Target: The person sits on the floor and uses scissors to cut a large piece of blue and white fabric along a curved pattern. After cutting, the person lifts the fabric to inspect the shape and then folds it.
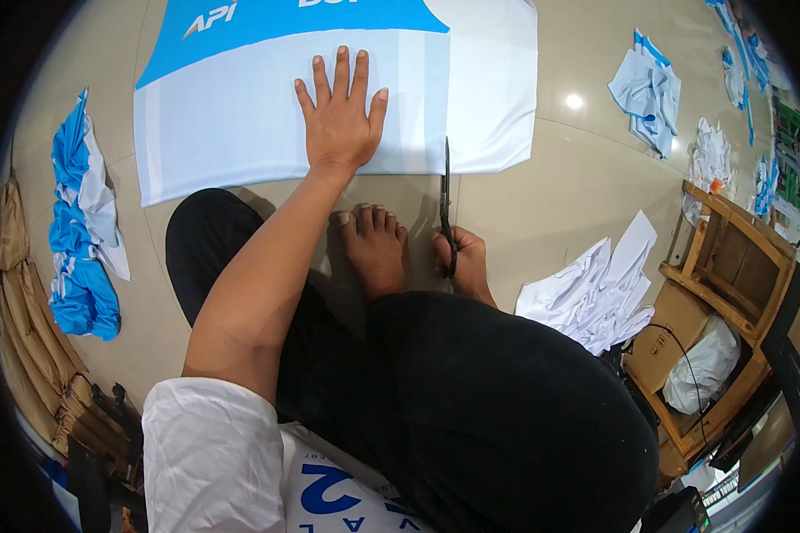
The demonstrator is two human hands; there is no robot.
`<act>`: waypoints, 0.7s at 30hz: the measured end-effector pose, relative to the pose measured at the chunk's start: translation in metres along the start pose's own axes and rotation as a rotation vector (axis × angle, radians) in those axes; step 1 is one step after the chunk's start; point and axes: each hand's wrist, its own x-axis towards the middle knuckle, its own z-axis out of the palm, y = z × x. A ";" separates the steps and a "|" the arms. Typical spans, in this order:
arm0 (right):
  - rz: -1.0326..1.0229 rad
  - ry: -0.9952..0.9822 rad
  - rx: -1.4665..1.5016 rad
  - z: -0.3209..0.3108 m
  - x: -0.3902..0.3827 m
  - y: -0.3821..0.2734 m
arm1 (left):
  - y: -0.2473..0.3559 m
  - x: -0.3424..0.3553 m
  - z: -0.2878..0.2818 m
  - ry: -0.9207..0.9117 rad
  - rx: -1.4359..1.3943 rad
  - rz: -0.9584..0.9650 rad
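Note:
A stack of white and blue printed fabric [231, 115] lies flat on the tiled floor in front of me. My left hand [340, 115] presses flat on it, fingers spread. My right hand [464, 262] grips black scissors [446, 200] whose blades point away from me and reach the fabric's near edge at a cut line. I sit on the floor in black trousers, one bare foot [375, 249] between my two hands.
Blue and white fabric scraps [80, 231] are piled at the left, beside brown stacked material [27, 329]. White offcuts [596, 289] lie at the right next to a wooden frame [729, 293] and a cardboard box [676, 338]. More scraps [649, 89] lie far right.

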 end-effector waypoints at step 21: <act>-0.006 0.037 -0.003 0.005 0.018 -0.018 | 0.008 0.003 -0.005 -0.060 -0.014 -0.010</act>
